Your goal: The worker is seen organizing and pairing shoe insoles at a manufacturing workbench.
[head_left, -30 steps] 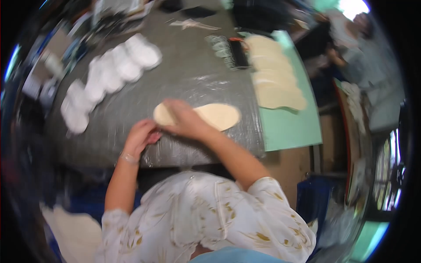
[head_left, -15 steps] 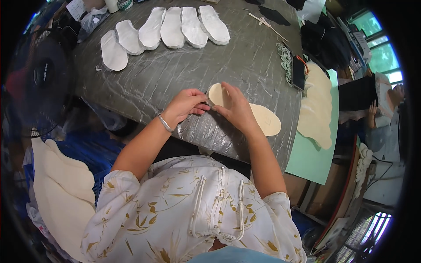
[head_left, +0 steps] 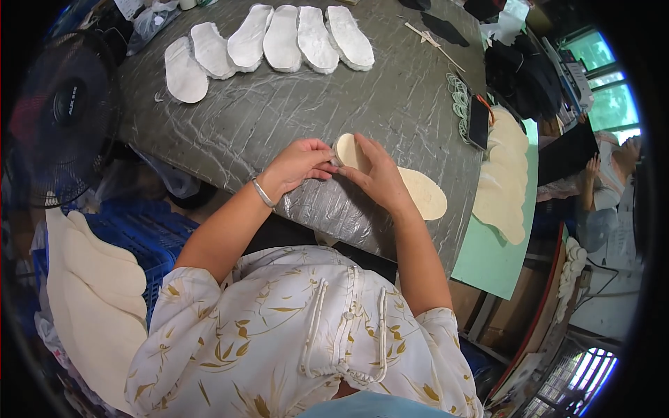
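Note:
A cream insole (head_left: 421, 193) lies slantwise near the front edge of the grey, plastic-covered table. Its middle is covered by my right hand (head_left: 376, 171), which grips it with the thumb on the near side and the fingers over the far side. The raised left end of the insole shows past my fingers. Right beside that end, my left hand (head_left: 306, 166) has its thumb and fingertips pinched together at the rim. Whatever is between those fingertips is too small to make out. A silver bracelet (head_left: 263, 193) circles my left wrist.
Several white fleecy insoles (head_left: 283, 38) stand in a row along the far left. To the right are a phone (head_left: 478, 122), pale green cord (head_left: 458, 104) and stacked cream pieces (head_left: 503, 177) on a green sheet (head_left: 496, 268). A black fan (head_left: 66, 118) stands left; another person (head_left: 606, 167) is at far right.
The view has shifted slightly, so the table things sit a little differently. Both hands keep nearly the same hold, with my left fingertips close by the insole's end.

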The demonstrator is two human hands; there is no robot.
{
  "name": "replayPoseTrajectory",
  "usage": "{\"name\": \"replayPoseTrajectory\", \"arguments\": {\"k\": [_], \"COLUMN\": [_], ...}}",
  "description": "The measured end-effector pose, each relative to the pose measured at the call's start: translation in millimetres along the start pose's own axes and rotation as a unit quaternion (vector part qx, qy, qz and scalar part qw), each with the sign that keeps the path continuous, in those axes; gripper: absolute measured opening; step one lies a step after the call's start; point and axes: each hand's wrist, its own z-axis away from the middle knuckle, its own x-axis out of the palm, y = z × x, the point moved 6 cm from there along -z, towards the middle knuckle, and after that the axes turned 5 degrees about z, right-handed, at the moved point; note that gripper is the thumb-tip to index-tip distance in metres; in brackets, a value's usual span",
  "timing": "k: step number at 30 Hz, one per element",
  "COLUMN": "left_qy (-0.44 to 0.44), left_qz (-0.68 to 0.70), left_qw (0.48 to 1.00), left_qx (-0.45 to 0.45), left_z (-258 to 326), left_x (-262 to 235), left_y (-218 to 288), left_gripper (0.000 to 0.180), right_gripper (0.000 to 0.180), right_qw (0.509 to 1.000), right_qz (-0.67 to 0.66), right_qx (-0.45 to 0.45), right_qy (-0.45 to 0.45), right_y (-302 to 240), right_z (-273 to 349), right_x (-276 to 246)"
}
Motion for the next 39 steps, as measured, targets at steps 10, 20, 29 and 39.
{"name": "replayPoseTrajectory", "arguments": {"k": [10, 20, 29, 39], "left_qy": [-0.051, -0.046, -0.092, -0.116], "left_qz": [0.045, -0.06, -0.157, -0.231], "left_qw": [0.998, 0.997, 0.971, 0.947], "left_qx": [0.004, 0.028, 0.153, 0.19], "left_z": [1.4, 4.0, 19.2, 21.3], "left_x": [-2.0, 10.3, 16.5, 13.7], "left_y": [1.2, 6.6, 17.7, 19.7], "left_gripper": [0.014, 0.042, 0.026, 0.036], "right_gripper": [0.074, 0.076, 0.074, 0.017], "right_qw": [1.0, 0.997, 0.981, 0.983], "right_qz": [-0.016, 0.012, 0.085, 0.105], "right_qx": [0.013, -0.056, -0.09, -0.037], "right_qy": [-0.005, 0.05, 0.147, 0.147], "right_y": [1.9, -6.7, -7.3, -1.2], "right_z": [-0.9, 3.7, 48.5, 85.8], "right_x": [1.1, 0.2, -57.2, -77.4]}}
